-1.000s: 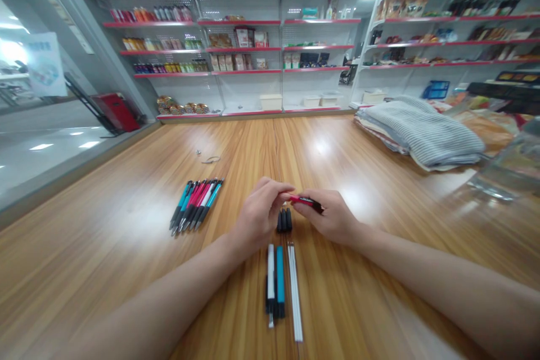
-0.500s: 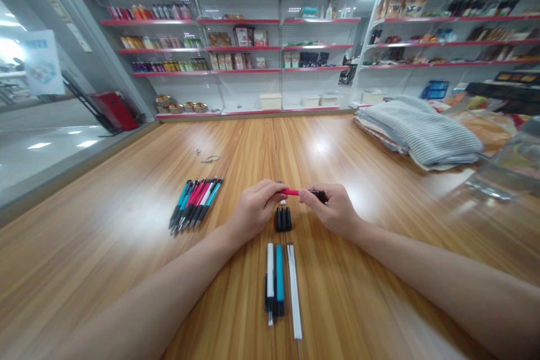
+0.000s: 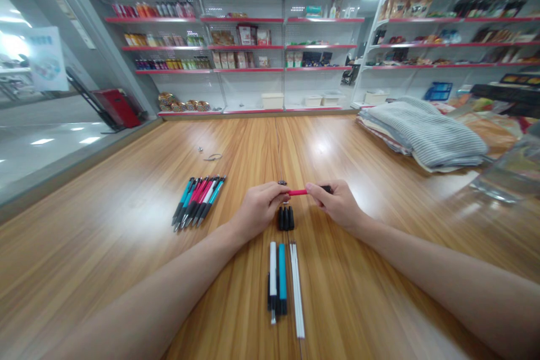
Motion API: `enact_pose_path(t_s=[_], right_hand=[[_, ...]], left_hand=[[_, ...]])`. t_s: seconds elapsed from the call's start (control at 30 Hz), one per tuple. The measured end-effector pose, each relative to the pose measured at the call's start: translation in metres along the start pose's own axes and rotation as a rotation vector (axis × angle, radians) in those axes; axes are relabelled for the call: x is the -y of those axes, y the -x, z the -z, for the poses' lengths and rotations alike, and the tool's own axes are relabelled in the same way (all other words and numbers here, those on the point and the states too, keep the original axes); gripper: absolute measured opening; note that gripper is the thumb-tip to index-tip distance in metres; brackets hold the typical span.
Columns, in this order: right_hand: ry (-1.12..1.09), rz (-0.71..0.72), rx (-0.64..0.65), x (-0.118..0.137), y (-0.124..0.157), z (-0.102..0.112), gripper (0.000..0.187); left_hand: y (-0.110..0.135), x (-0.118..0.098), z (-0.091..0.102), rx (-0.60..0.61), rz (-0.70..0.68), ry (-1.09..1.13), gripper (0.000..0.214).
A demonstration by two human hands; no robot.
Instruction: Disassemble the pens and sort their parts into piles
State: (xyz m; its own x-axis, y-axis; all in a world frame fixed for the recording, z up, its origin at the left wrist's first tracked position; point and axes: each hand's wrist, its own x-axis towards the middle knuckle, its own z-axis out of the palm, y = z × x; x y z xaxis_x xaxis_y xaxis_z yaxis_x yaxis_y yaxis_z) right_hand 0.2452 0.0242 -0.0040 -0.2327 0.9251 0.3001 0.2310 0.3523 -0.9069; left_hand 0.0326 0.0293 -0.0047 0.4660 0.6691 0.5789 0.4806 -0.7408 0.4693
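Note:
My left hand [image 3: 258, 209] and my right hand [image 3: 337, 202] hold a red pen [image 3: 298, 192] level between them, one at each end, just above the wooden table [image 3: 126, 247]. The left fingers pinch the left end; the right fingers grip the black end. Under the pen lie three small black pen tips [image 3: 285, 217] side by side. Nearer to me lie a white pen barrel [image 3: 273, 278], a teal pen barrel [image 3: 282, 279] and thin white refills [image 3: 296, 287]. A row of several assembled pens [image 3: 197, 200] lies to the left.
Folded striped cloths [image 3: 426, 132] are stacked at the right. A small metal spring and a bit of wire [image 3: 211, 156] lie further back on the left. A clear plastic container [image 3: 512, 169] stands at the far right. Store shelves [image 3: 261, 39] line the back.
The pen has gone from tilted in my right hand to level, and my hands have drawn apart, exposing more of the red barrel.

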Motion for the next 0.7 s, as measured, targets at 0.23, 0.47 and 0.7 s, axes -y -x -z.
enact_pose_path(t_s=[0.23, 0.47, 0.7], right_hand=[[0.062, 0.049, -0.026, 0.003, 0.002, -0.001, 0.048], [0.265, 0.172, -0.117, 0.011, 0.010, -0.003, 0.044], [0.325, 0.209, -0.191, 0.012, 0.008, -0.004, 0.030]], left_hand=[[0.000, -0.003, 0.000, 0.034, 0.008, -0.007, 0.018], [0.000, -0.003, 0.000, 0.029, -0.023, -0.028, 0.017], [-0.001, -0.005, -0.001, 0.049, -0.060, -0.063, 0.016]])
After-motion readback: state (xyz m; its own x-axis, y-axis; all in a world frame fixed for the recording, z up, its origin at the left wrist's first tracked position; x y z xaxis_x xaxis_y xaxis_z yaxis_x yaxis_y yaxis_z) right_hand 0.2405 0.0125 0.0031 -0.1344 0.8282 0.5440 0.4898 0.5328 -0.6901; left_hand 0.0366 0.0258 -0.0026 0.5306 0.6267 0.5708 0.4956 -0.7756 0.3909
